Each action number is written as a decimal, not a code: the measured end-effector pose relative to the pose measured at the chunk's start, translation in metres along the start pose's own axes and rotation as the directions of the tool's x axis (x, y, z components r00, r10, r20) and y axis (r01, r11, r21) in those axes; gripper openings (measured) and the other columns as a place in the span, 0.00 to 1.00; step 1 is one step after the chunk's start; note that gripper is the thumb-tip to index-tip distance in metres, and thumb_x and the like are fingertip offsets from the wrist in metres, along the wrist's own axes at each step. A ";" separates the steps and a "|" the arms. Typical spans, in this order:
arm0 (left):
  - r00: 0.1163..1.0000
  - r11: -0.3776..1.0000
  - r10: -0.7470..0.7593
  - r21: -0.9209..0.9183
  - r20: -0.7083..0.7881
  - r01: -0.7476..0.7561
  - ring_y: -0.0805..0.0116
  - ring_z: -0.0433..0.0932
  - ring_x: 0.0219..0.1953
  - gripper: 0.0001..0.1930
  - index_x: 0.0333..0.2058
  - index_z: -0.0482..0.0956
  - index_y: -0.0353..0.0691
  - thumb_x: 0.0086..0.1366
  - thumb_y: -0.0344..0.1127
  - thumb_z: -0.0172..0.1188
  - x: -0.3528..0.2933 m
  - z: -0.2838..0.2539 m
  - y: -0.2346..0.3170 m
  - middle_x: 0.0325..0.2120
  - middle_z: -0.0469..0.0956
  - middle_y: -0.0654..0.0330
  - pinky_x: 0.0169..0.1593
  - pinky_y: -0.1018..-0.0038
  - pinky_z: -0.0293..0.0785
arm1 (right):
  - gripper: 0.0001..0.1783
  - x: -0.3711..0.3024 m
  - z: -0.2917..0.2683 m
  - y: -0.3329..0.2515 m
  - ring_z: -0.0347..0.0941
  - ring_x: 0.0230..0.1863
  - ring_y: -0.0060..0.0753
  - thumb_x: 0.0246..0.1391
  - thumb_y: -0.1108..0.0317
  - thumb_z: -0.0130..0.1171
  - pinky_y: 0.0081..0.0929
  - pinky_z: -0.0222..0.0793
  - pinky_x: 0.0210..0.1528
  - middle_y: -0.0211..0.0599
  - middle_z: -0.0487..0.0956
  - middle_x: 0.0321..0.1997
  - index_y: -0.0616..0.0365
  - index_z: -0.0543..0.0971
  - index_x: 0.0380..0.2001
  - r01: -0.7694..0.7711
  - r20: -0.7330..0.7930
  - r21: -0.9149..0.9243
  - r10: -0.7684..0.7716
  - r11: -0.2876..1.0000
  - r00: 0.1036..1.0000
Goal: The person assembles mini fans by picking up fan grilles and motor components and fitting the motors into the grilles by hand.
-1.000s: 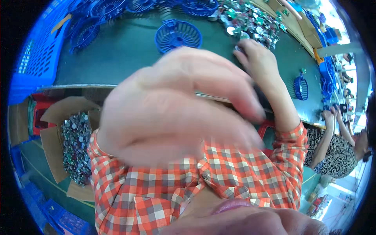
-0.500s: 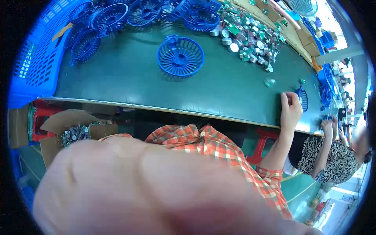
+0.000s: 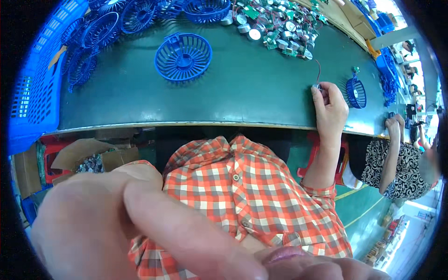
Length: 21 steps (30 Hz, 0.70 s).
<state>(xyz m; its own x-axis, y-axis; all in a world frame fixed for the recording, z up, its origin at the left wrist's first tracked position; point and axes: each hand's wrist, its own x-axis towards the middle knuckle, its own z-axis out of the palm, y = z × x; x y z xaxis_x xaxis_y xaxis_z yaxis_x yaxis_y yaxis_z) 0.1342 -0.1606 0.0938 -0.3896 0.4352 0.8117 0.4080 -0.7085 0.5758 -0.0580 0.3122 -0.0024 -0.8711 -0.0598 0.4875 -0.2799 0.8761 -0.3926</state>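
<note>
My left hand (image 3: 88,219) is very close and blurred at the lower left. One finger stretches toward the lower middle, apart from the rest, and nothing shows in it. Over the table's near edge, my right hand (image 3: 333,112) pinches a small round metal part (image 3: 319,87) with a thin dark red wire rising from it; the fingers partly cover it. Just right of that hand sits a small blue slatted basket (image 3: 356,93) with a green piece at its top. Another round blue slatted basket (image 3: 184,59) lies alone on the green table (image 3: 224,100).
Silver discs with green boards and red wires lie in a pile (image 3: 282,30) at the far side. More blue baskets (image 3: 100,30) cluster at the far left beside a blue crate (image 3: 35,102). A cardboard box (image 3: 88,156) stands below. Another person (image 3: 396,163) works at right.
My view has shifted, so table things appear further left and up. The left hand has moved down and left, uncovering the checked shirt. A wired metal part now shows in my right hand.
</note>
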 end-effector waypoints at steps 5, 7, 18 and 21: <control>0.999 0.991 0.039 -0.129 0.006 -0.037 0.75 0.81 0.28 0.07 0.29 0.88 0.38 0.51 0.21 0.66 0.025 -0.018 -0.022 0.31 0.87 0.62 0.32 0.65 0.82 | 0.11 0.008 0.006 -0.005 0.71 0.26 0.22 0.58 0.68 0.67 0.23 0.69 0.33 0.33 0.78 0.27 0.63 0.81 0.39 0.010 0.031 -0.004 -0.010 1.000 0.999; 0.999 0.986 0.045 -0.160 0.007 -0.043 0.76 0.81 0.27 0.07 0.29 0.88 0.38 0.51 0.21 0.67 0.003 -0.006 0.001 0.30 0.87 0.62 0.31 0.65 0.82 | 0.11 0.004 0.005 -0.004 0.70 0.26 0.21 0.58 0.68 0.67 0.23 0.69 0.33 0.33 0.78 0.27 0.63 0.81 0.39 0.030 0.021 0.022 -0.030 0.999 0.999; 0.981 0.991 0.130 0.052 -0.142 -0.124 0.73 0.81 0.37 0.08 0.34 0.88 0.42 0.54 0.25 0.68 0.050 -0.015 -0.087 0.39 0.85 0.65 0.38 0.64 0.79 | 0.10 0.002 0.001 -0.011 0.71 0.28 0.24 0.58 0.68 0.67 0.24 0.69 0.34 0.35 0.77 0.28 0.64 0.81 0.40 -0.001 0.051 0.015 0.001 1.000 0.999; 0.955 0.961 0.186 0.243 -0.232 -0.129 0.71 0.81 0.43 0.09 0.37 0.88 0.43 0.56 0.28 0.69 0.049 -0.019 -0.093 0.43 0.84 0.65 0.43 0.63 0.77 | 0.10 0.004 0.014 -0.009 0.71 0.28 0.24 0.58 0.69 0.67 0.24 0.70 0.34 0.35 0.77 0.28 0.64 0.81 0.40 0.064 -0.020 0.060 -0.063 0.996 0.998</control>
<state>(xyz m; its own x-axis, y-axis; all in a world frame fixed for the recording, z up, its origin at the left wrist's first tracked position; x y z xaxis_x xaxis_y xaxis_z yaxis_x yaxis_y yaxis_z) 0.0611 -0.0842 0.0785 -0.4878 0.1542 0.8593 0.6433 -0.6019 0.4732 -0.0649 0.2969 -0.0078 -0.8433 -0.1053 0.5270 -0.3589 0.8402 -0.4065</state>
